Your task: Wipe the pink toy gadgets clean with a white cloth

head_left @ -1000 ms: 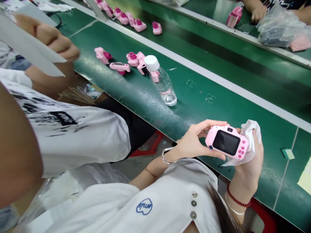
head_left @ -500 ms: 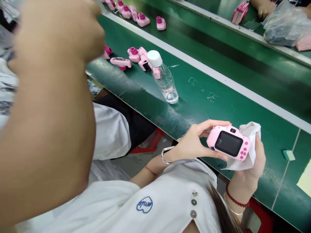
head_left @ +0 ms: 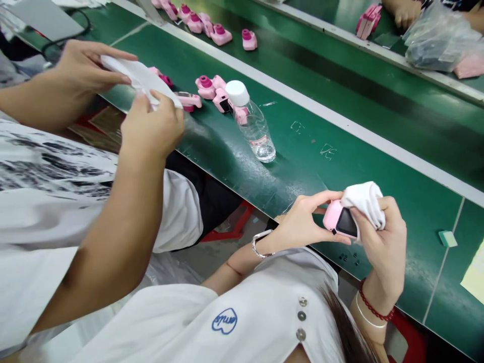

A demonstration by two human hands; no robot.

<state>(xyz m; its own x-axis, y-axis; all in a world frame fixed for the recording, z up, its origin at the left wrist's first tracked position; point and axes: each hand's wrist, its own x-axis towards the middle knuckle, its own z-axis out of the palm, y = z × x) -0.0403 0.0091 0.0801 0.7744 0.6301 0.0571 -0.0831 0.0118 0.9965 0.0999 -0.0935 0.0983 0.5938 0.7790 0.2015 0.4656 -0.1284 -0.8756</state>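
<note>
A pink toy camera [head_left: 333, 214] with a dark screen is tilted above the front edge of the green table. My left hand [head_left: 298, 222], wearing a silver bracelet, grips its left end between thumb and fingers. In my right hand [head_left: 385, 242] is a bunched white cloth [head_left: 363, 199], wrapped over the camera's right end and part of the screen. The buttons on that side are hidden beneath cloth and fingers. Several tiny dark bits [head_left: 354, 259] lie on the table just below the camera.
A clear bottle [head_left: 260, 138] with a white cap stands left of my hands. Pink cameras [head_left: 206, 86] lie beyond it and on the far strip [head_left: 220, 35]. A co-worker's hands [head_left: 151, 121] hold a white cloth at left. A small green-and-white block [head_left: 448, 239] lies at right.
My right hand has brought the cloth from behind the camera over its right end, covering the buttons. The co-worker's raised arm has come down, and both their hands now show with a cloth.
</note>
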